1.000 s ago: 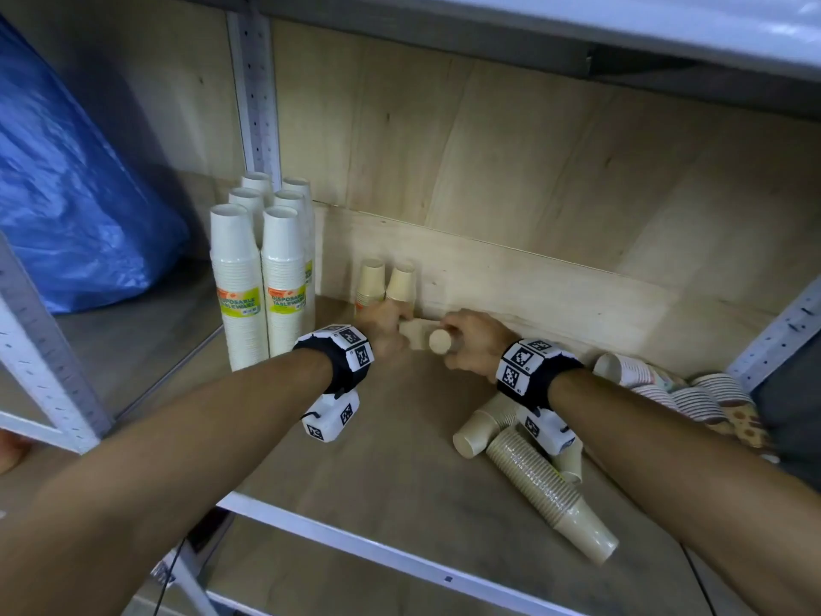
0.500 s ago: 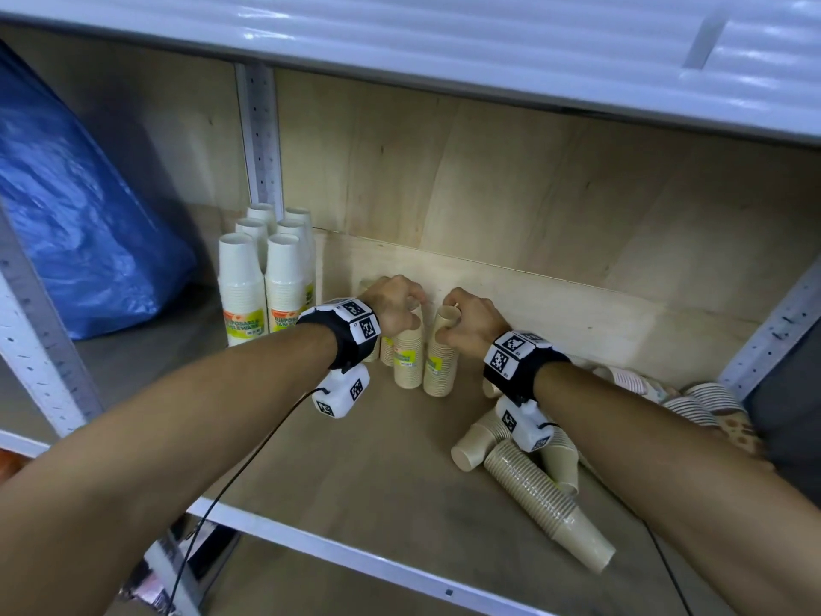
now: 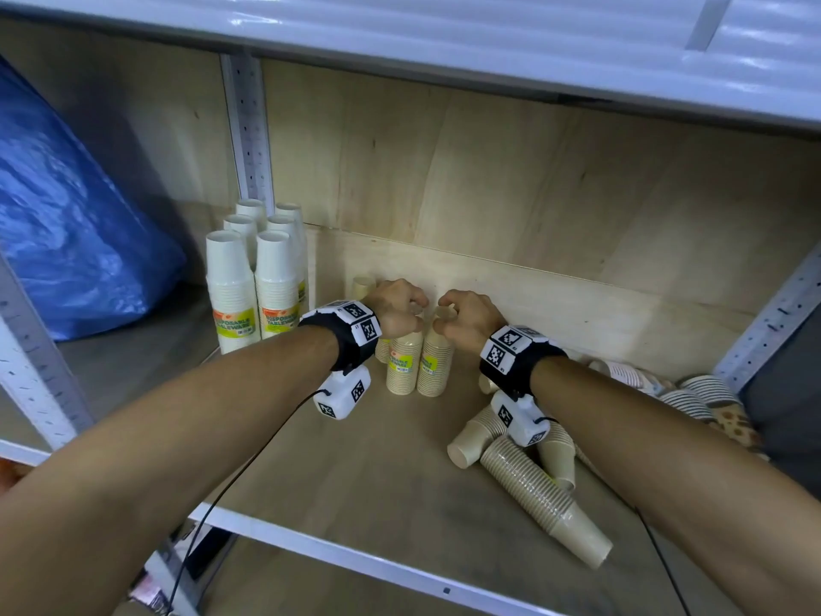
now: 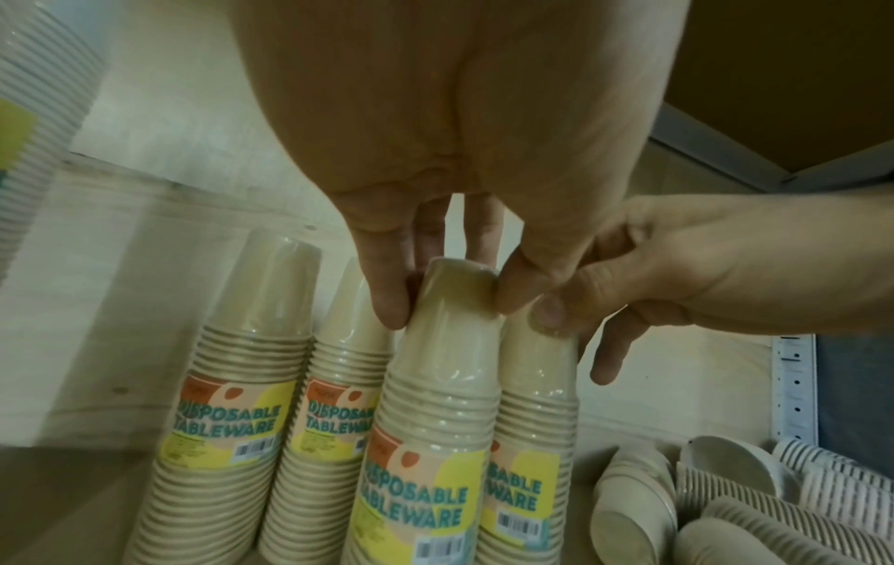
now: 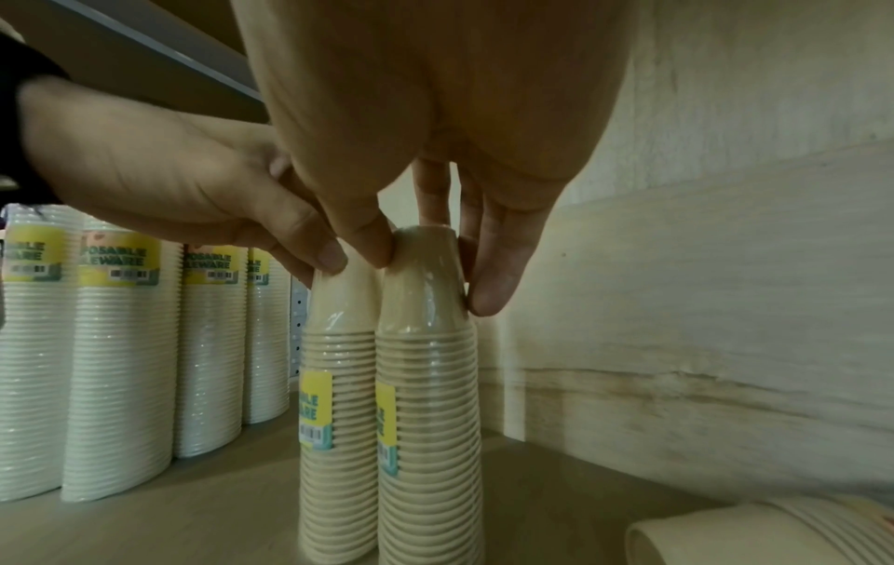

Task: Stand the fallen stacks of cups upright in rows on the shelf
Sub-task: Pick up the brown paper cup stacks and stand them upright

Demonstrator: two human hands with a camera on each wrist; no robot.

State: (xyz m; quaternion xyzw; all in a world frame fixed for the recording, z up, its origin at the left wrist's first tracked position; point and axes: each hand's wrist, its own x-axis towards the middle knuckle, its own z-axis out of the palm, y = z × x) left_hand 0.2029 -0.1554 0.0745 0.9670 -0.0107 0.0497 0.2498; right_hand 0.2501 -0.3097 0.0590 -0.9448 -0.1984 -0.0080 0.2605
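Held stacks: two upright stacks of beige paper cups, film-wrapped, inverted, each with a yellow "DISPOSABLE TABLEWARE" label; left stack (image 3: 403, 364), right stack (image 3: 435, 364). They stand touching each other on the wooden shelf board (image 3: 337, 473), near its far wall.
Left hand (image 3: 396, 306): thumb and fingers pinch the top cup of the left stack.
Right hand (image 3: 466, 317): thumb and fingers pinch the top cup of the right stack; the two hands are close together, thumbs nearly meeting.
Placed stacks: two more beige stacks (image 4: 232, 413) stand upright just beyond the held pair.
White stacks: tall white cup stacks (image 3: 255, 282), same label, in rows at the far left, beside the metal upright (image 3: 246, 126).
Fallen stacks: beige stacks (image 3: 542, 495) lie crossed on the near right of the board, partly under the right forearm; patterned stacks (image 3: 697, 393) lie at the far right corner.
Surroundings: blue plastic bag (image 3: 66, 224) on the neighbouring bay to the left.
View differences: the left wrist view shows all four beige stacks; the head view hides the far pair behind the hands. The right wrist view shows the thumbs almost touching.
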